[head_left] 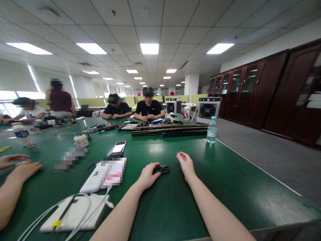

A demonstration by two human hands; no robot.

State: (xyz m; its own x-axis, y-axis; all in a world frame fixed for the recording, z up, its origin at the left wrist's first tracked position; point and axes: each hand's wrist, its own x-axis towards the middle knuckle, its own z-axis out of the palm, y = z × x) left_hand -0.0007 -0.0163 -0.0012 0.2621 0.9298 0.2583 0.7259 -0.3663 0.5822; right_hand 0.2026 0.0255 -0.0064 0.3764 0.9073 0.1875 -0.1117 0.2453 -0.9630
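Observation:
My left hand rests on the green table and grips a small black object with open, uneven workings on top, perhaps a housing; its exact kind is not clear. Thumb and fingers close on its left end, hiding that part. To the right and a little farther off, my right hand is raised slightly, with thumb and fingertips pinched together. A tiny pale bit shows at those fingertips, too small to name. The two hands are apart, with bare green tabletop between them.
Left of my arm lie a white power bank, a phone, a white box and cables. A water bottle stands near the right edge, beside long black bars. A co-worker's hands work at the far left; others sit opposite.

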